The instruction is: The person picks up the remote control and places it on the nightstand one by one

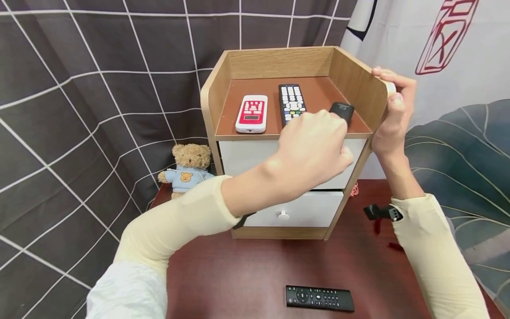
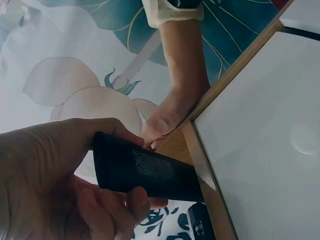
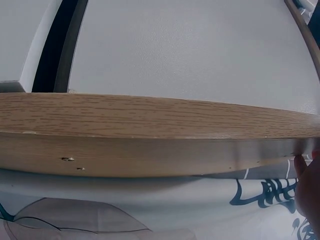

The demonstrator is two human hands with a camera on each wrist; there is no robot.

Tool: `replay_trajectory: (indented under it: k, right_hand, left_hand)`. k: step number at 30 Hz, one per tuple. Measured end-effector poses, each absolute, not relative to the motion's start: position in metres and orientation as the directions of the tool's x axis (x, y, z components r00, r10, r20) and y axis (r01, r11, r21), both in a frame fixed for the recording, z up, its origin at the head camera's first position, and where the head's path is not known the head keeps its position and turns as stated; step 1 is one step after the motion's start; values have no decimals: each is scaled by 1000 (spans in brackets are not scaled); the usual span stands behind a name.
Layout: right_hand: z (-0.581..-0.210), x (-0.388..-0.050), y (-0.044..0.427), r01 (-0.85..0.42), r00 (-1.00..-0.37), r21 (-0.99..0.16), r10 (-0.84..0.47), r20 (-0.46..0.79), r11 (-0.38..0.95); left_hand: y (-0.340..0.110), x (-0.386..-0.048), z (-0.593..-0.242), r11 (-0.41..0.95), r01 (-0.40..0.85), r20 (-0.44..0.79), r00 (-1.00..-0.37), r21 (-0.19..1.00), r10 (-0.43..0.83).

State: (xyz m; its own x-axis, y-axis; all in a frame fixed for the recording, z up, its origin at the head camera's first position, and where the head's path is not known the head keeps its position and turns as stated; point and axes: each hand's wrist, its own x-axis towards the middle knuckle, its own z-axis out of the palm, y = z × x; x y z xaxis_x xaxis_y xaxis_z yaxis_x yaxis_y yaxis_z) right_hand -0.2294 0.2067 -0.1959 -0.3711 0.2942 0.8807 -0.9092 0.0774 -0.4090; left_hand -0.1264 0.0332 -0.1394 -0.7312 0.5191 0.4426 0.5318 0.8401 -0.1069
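In the head view my left hand reaches across the front of a small wooden cabinet and grips a black remote control at the right of its top shelf. The left wrist view shows the remote's dark back with a printed label, between thumb and curled fingers; its far end is by the shelf edge. My right hand holds the cabinet's right side panel, thumb near the front corner. To the left on the shelf lie a white-and-red remote and a black remote with white buttons, partly behind my left hand.
Another black remote lies on the reddish-brown table in front. A teddy bear in a blue top sits left of the cabinet. White drawers face forward. A dark checked curtain hangs behind and to the left.
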Motion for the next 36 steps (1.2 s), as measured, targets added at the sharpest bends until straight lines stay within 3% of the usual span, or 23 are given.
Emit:
replay_trajectory:
  k: [9,14,18,23,25,36]
  right_hand:
    - [-199,-234,207,-914,-379,-404,297,877,26]
    - [-199,-234,207,-915,-379,-403,289,879,27]
    - [-197,-233,207,-916,-377,-400,290,880,23]
    - [-194,-232,207,-918,-373,-396,294,880,21]
    - [-193,-232,207,-919,-370,-394,296,881,23]
    - [-199,-236,210,-917,-377,-399,289,880,17]
  left_hand:
    - [68,-152,-134,883,413,389,-792,-224,470]
    - [64,-159,-133,875,431,374,-791,-222,485]
    - [43,-157,-127,793,563,304,-732,-234,609]
    - [18,-164,-135,630,716,304,-554,-300,775]
    - [16,-167,-140,607,734,325,-518,-306,791]
    - [27,-185,-153,694,635,371,-587,-340,719]
